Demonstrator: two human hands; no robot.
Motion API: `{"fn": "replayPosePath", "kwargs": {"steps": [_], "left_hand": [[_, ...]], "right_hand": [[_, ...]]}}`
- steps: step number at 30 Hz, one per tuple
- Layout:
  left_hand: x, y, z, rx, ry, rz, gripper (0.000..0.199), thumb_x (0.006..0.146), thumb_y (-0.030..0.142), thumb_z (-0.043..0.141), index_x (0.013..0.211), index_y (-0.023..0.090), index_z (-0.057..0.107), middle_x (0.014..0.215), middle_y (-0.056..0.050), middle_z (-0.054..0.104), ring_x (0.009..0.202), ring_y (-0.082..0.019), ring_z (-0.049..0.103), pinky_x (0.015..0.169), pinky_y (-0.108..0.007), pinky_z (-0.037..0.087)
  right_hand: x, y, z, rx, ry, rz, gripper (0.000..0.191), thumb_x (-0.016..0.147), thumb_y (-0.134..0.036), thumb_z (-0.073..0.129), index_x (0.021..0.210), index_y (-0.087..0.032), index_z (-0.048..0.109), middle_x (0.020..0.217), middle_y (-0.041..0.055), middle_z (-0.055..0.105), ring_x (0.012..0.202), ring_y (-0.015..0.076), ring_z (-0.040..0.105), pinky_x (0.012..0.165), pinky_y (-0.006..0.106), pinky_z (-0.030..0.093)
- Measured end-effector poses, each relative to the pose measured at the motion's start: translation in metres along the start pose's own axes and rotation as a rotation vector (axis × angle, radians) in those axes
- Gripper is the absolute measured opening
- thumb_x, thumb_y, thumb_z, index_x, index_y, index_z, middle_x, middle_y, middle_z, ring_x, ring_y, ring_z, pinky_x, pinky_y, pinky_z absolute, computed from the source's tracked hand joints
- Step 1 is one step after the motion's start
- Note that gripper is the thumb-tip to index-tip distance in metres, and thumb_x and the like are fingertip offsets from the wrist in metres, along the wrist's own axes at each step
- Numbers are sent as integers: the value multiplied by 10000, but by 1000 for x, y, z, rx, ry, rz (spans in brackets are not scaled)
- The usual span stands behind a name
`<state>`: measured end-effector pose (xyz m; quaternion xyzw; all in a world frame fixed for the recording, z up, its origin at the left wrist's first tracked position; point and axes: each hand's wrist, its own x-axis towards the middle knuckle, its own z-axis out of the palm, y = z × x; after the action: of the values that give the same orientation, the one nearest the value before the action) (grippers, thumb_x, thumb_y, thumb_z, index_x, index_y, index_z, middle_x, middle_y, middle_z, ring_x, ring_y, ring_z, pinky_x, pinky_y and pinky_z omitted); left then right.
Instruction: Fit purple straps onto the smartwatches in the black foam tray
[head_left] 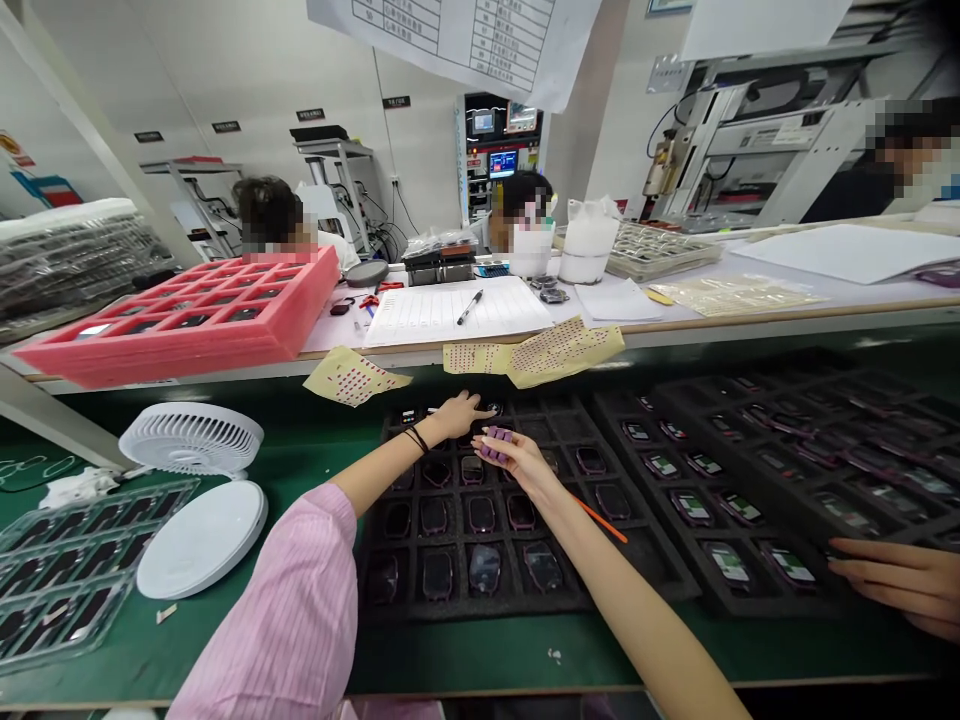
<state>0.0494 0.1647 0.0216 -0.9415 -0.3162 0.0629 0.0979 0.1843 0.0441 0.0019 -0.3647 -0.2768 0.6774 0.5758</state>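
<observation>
A black foam tray (504, 598) lies in front of me, with dark-screened watches (481, 514) in its pockets. My left hand (454, 413) reaches over its back rows, index finger stretched out beside a small round-faced piece (495, 408); whether it touches is unclear. Its lower fingers are hidden. Close beside it, my right hand (523, 462) pinches a small purple segmented piece (496, 443) between thumb and fingers, just above the tray. Under my right forearm, an orange stick (602, 519) lies across the tray.
More foam trays of watches (694, 508) lie to the right, where another person's hand (900, 580) rests. A white fan (201, 538) and a clear tray (71, 570) stand left. Above, a shelf holds a pink foam tray (292, 325), paper (420, 312) and hanging yellow label sheets (566, 350).
</observation>
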Motion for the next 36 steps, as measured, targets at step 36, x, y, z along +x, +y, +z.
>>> {"fn": "replayPosePath", "kwargs": {"steps": [36], "left_hand": [[38,1,-11,-569,112,-119,500,863,85,373,1326,177,539,1131,-103,642,1013,-210,579,925,-337,452]], "right_hand": [[5,-29,-14,-2,28,-78,374,499,-230,893,807,-138,701,819,78,755,857,244,720,889,401,551]]}}
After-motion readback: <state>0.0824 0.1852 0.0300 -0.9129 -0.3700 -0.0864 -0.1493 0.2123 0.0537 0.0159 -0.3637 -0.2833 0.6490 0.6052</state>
